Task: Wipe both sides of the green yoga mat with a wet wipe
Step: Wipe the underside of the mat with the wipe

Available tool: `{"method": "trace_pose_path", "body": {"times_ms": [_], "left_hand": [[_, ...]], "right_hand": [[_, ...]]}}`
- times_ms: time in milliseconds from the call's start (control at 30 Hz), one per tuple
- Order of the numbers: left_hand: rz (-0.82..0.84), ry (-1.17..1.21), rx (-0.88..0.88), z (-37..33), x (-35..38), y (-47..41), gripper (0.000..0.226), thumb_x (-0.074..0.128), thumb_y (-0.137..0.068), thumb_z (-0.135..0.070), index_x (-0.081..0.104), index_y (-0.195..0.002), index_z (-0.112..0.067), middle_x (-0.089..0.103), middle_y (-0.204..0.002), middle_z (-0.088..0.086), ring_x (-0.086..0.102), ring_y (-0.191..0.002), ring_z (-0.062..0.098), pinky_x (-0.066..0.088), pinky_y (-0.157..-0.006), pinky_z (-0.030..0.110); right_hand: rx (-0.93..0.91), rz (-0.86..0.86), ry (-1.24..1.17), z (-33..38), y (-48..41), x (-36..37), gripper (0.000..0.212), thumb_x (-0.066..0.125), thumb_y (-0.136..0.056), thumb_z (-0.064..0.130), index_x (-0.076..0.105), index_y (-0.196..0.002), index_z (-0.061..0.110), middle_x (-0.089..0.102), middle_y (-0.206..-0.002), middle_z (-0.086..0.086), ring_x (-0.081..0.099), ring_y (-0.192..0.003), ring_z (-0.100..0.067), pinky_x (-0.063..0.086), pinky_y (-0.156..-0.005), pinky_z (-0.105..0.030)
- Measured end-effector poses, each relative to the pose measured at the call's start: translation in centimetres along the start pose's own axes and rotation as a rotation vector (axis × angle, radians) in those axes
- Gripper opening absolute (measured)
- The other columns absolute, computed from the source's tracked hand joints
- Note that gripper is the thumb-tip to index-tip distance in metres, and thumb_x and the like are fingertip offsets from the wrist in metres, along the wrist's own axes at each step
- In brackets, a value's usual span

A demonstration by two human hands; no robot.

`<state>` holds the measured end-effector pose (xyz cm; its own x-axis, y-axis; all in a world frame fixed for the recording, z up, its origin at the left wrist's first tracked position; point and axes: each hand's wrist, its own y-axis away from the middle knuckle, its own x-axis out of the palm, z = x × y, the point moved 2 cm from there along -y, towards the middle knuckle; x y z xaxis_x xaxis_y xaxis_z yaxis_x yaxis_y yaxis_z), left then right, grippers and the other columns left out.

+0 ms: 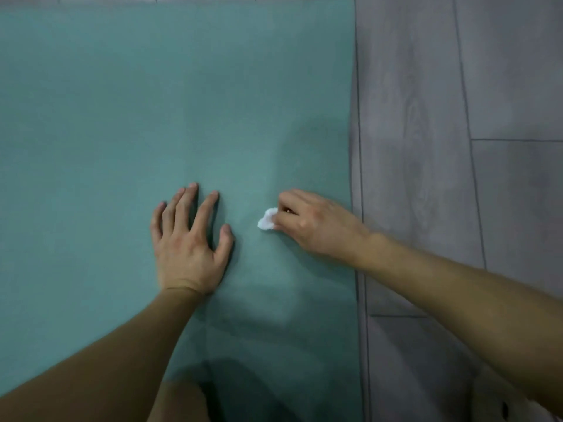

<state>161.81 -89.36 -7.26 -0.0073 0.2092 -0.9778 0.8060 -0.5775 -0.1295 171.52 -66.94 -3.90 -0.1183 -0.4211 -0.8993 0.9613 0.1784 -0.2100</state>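
Green yoga mat (pixel 122 117): flat on the floor (pixel 457 86), running off the left of view; its right edge and far right corner are visible.
Left hand (pixel 189 245): palm down on the mat, fingers spread, probably bracing.
Wet wipe (pixel 267 220): wadded, on the mat between the hands, near the mat's right edge.
Right hand (pixel 313 223): nearer the wipe, fingers curled and pinching it. Most of the mat's face lies left of it and ahead.

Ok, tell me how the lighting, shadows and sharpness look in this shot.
Head view: dim, even light, no glare; whole frame soft. Faint shadow on the yoga mat beyond the right hand, darker one at the bottom edge. The wet wipe is brightest, its detail washed out.
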Motion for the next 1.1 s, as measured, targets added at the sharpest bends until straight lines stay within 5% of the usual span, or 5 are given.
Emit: {"method": "trace_pose_path", "body": {"times_ms": [400,600,833,967,1100], "left_hand": [[-0.019,0.004,-0.016,-0.4,-0.6,-0.1,0.058,0.052,-0.098,-0.048,0.057,-0.149,-0.022,0.043,-0.162,0.011,0.039,-0.15,0.034,0.023,-0.125,0.057],[-0.038,0.002,-0.013,-0.4,-0.7,-0.1,0.058,0.054,-0.097,-0.048,0.058,-0.149,-0.022,0.044,-0.162,0.011,0.039,-0.15,0.033,0.023,-0.125,0.056],[-0.035,0.008,-0.014,-0.4,-0.6,-0.1,0.059,0.054,-0.097,-0.048,0.059,-0.149,-0.022,0.043,-0.162,0.011,0.039,-0.151,0.033,0.022,-0.126,0.055],[-0.026,0.0,-0.014,-0.3,-0.6,-0.2,0.059,0.053,-0.097,-0.05,0.059,-0.149,-0.022,0.043,-0.162,0.011,0.039,-0.151,0.033,0.022,-0.126,0.056],[-0.04,0.008,-0.009,-0.2,-0.3,-0.1,0.059,0.053,-0.097,-0.049,0.059,-0.149,-0.022,0.044,-0.161,0.011,0.039,-0.151,0.033,0.023,-0.125,0.056]], "right_hand": [[0.551,-0.277,0.128,-9.2,-4.6,-2.2,0.017,0.062,-0.099,0.013,0.079,-0.103,0.013,0.066,-0.097,-0.011,0.065,-0.085,-0.035,0.05,-0.072,-0.038],[0.374,-0.137,0.023,0.6,1.4,0.2,0.028,0.064,-0.09,-0.005,0.075,-0.106,0.015,0.063,-0.101,-0.005,0.059,-0.094,-0.029,0.051,-0.072,-0.039],[0.578,-0.288,0.238,-10.5,-5.0,-2.3,0.009,0.067,-0.096,0.008,0.076,-0.096,0.007,0.06,-0.093,-0.01,0.057,-0.095,-0.029,0.051,-0.067,-0.044],[0.637,-0.319,0.167,-7.5,-3.5,0.3,0.032,0.057,-0.095,-0.001,0.072,-0.121,0.009,0.064,-0.125,-0.011,0.055,-0.122,-0.03,0.053,-0.095,-0.042],[0.664,-0.176,0.061,-7.2,-2.7,1.8,0.053,0.052,-0.107,0.03,0.045,-0.156,0.009,0.03,-0.17,-0.012,0.02,-0.16,-0.031,0.017,-0.131,-0.039]]}}
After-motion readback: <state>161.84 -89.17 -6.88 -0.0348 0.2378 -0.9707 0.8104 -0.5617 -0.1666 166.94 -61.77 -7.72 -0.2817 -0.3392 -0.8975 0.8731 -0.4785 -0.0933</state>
